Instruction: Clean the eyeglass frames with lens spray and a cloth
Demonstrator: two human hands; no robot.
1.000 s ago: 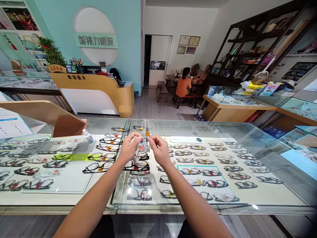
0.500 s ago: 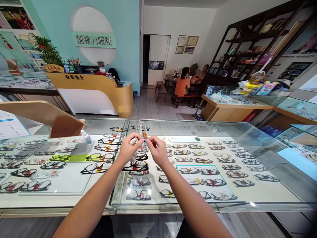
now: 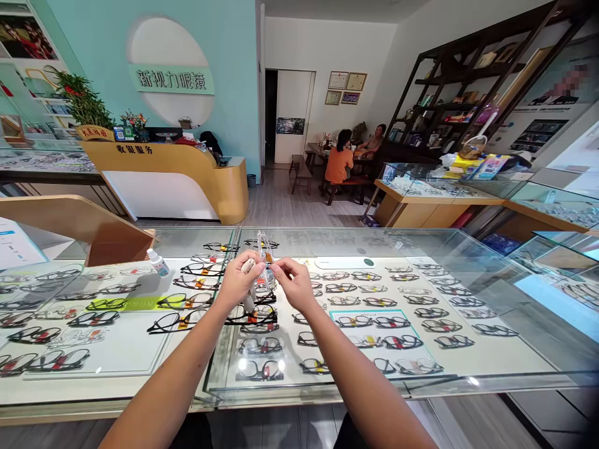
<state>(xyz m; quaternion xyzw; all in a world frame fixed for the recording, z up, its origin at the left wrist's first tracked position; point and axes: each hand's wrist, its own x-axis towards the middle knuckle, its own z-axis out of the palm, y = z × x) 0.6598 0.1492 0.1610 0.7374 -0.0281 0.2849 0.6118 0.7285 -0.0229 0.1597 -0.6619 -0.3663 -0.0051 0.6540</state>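
Both hands are raised above the glass counter [image 3: 468,262], close together near its middle. The left hand [image 3: 238,284] is closed around a small pale cloth [image 3: 249,267] and also pinches the clear glasses [image 3: 264,262] from the left side. The right hand [image 3: 291,284] pinches the same clear glasses between thumb and fingertips from the right side. The glasses have a transparent plastic frame, held upright and seen almost edge-on, with a small orange tag on it; the writing on the tag is too small to read.

Under the flat glass top lie many rows of glasses on white trays. Most have thin dark frames, some carry red or orange tags, and one tray [image 3: 337,315] on the right of the hands has a teal border. A small white plastic bottle [image 3: 158,262] with a blue label stands on the counter to the far left of the hands, next to a slanted wooden stand [image 3: 84,224].

On the far teal wall a round white panel holds a green sign [image 3: 171,80] with Chinese characters, 新视力眼镜. Below it a curved yellow and white reception desk [image 3: 187,181] shows the characters 收银服务. Far at the back, two persons sit at a dark table [image 3: 322,149], one in an orange shirt [image 3: 337,165]. Framed certificates [image 3: 346,87] hang on the white wall above them.
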